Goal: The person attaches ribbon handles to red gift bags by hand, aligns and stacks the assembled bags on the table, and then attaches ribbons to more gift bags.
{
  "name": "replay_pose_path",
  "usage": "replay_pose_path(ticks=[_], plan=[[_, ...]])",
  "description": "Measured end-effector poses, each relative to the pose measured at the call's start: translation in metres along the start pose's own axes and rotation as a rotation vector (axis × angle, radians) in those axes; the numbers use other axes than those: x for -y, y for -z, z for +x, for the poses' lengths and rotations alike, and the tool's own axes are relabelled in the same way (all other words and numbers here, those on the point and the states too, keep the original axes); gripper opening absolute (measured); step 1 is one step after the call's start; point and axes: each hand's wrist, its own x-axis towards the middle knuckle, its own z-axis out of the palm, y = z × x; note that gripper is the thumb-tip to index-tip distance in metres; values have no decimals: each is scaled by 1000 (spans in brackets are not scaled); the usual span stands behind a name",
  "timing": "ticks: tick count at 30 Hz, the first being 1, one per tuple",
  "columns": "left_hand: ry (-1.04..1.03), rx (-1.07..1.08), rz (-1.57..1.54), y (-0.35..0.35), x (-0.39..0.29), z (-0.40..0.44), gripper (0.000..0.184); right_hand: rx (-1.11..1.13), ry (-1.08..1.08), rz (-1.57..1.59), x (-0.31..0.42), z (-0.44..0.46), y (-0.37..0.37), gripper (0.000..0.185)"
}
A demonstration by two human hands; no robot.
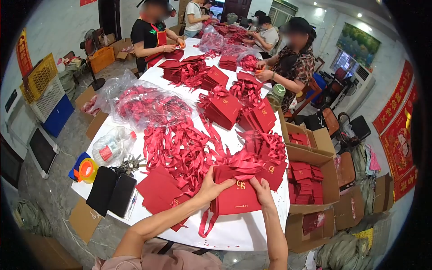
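Between my two hands is a stack of red paper gift bags [238, 202] with gold lettering and ribbon handles, upright at the front of the table. My left hand [210, 185] grips its left edge, thumb across the front. On the right edge my right hand [263, 191] closes in the same way. One ribbon loop hangs below the stack. To the left lie flat red bags [164, 191] and a heap of loose red ribbons [173, 150]. Another bag stack [275, 173] with bunched ribbons is just behind my right hand.
The white table [189, 236] carries more bag piles and a plastic bag of ribbons [148, 105]. Tape [87, 170], a phone [122, 195] and keys [131, 164] lie left. Cardboard boxes [313, 155] line the right side. Several people work farther along.
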Motion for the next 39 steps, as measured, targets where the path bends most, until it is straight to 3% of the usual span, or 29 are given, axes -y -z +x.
replay_pose_path(ticks=[2, 4, 5, 7, 8, 10, 11, 14, 16, 18, 19, 20, 23, 25, 26, 28, 30, 31, 34, 36, 37, 39], plan=[[31, -21, -94, 6, -3, 5, 61, 63, 72, -50, 10, 9, -10, 31], [15, -75, -171, 13, -10, 10, 55, 73, 22, -32, 23, 20, -22, 30], [-53, -101, -187, 17, -15, 15, 56, 142, -4, -103, 26, 33, -21, 43], [44, -139, -265, 34, -25, 27, 55, 106, -77, 153, 39, 44, -36, 58], [68, -164, -309, 44, -34, 32, 53, 273, -54, 237, 29, 67, -28, 64], [121, -250, -413, 62, -51, 42, 48, 89, 75, 7, -4, 112, -26, 65], [46, -262, -421, 77, -46, 53, 46, -32, 232, -311, -11, 122, -33, 71], [-18, -333, -417, 101, -61, 67, 43, -135, 296, -948, -78, 190, -34, 65], [-28, -354, -458, 115, -64, 76, 43, -121, 106, -1105, -67, 194, -70, 59], [-54, -366, -441, 118, -70, 77, 43, -156, 184, -1138, -71, 197, -104, 57], [-75, -392, -443, 121, -71, 79, 43, -20, 83, -1124, -73, 208, -115, 51], [-95, -419, -444, 125, -70, 80, 43, 69, 148, -1165, -59, 197, -133, 42], [-128, -427, -442, 131, -70, 78, 43, 270, 65, -1143, -95, 229, -169, 39], [-144, -441, -426, 134, -70, 76, 44, 213, 1171, -888, -121, 235, -184, 33], [-148, -455, -422, 136, -68, 78, 44, 209, 1173, -885, -119, 232, -185, 33], [-148, -466, -416, 139, -67, 78, 45, 378, 827, -944, -105, 211, -183, 48], [-130, -444, -447, 139, -68, 79, 46, 260, 650, -1148, -78, 186, -165, 48], [-128, -442, -452, 139, -65, 82, 46, 198, 500, -1027, -48, 165, -151, 49], [-140, -477, -433, 130, -59, 91, 48, -198, 463, -1118, -77, 144, -106, 61], [-145, -441, -432, 129, -35, 110, 49, 61, 202, -1013, -64, 128, -85, 60], [-142, -494, -403, 113, -35, 111, 51, -29, 462, -1116, -88, 123, -80, 55], [-159, -433, -478, 96, -16, 126, 53, 149, 491, -997, -73, 103, -83, 52]])
